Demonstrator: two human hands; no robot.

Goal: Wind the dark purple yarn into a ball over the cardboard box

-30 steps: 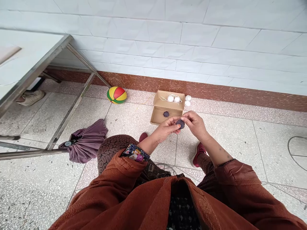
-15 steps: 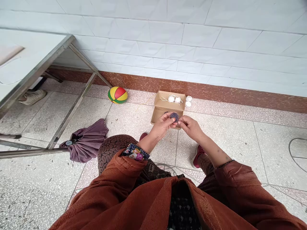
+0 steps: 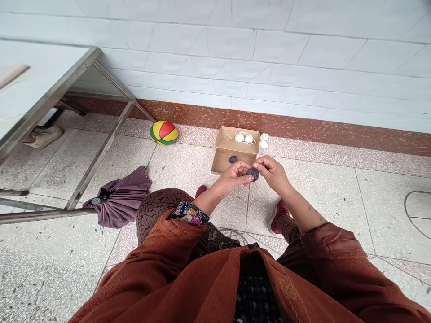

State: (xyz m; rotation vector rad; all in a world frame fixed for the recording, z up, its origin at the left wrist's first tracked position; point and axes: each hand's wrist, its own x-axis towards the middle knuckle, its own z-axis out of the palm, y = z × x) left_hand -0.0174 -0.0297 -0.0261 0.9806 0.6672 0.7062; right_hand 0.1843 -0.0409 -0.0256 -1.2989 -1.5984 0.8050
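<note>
My left hand (image 3: pixel 237 176) holds a small dark grey-purple ball of yarn (image 3: pixel 253 174) in its fingertips, above the front edge of an open cardboard box (image 3: pixel 218 167). At the top of this ball, my right hand (image 3: pixel 272 172) pinches thumb and finger together; whatever lies between them is too small to make out. A second dark ball of yarn (image 3: pixel 233 159) lies inside the box's lower part. Two white balls of yarn (image 3: pixel 244 137) with loose strands rest against the raised lid. Beside the box on the right are two more white balls (image 3: pixel 264 141).
A multicoloured ball (image 3: pixel 164 133) sits by the wall, near the leg of a metal-framed table (image 3: pixel 63 85). Under the table shows another person's shoe (image 3: pixel 45 136). A folded purple umbrella (image 3: pixel 121 197) lies on the floor at left. A cable (image 3: pixel 409 211) curves at right.
Both hands have shifted slightly right with the held ball, and the left hand sits a little lower. The dark ball in the box now shows more fully. My right fingers have moved to the ball's top.
</note>
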